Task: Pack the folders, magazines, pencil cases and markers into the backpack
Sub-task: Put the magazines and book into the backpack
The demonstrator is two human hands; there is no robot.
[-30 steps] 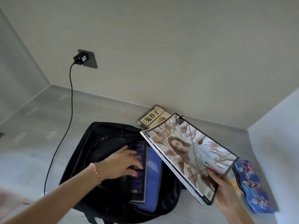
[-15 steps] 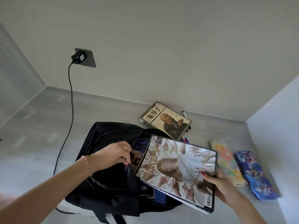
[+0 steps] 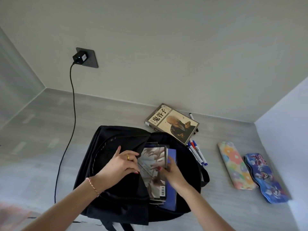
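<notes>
Both forearms are showing bare, with no sleeve reaching into view. The left hand [image 3: 120, 165] is wearing a gold ring [image 3: 128, 157] on one finger, and a thin braided bracelet [image 3: 92, 187], pink and pale by the look of it, is circling the wrist. The right hand [image 3: 172, 173] is showing red polish on its thumbnail; its wrist is carrying nothing.

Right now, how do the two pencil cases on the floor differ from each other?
The floral pencil case is pale, with orange, yellow and green flowers; the blue pencil case is dark blue with cartoon figures. The floral pencil case has straight sides and rounded corners; the blue pencil case has a wavy outline. The floral one lies nearer the backpack; the blue one lies nearer the right wall. Both lie flat, side by side, not yet packed.
</notes>
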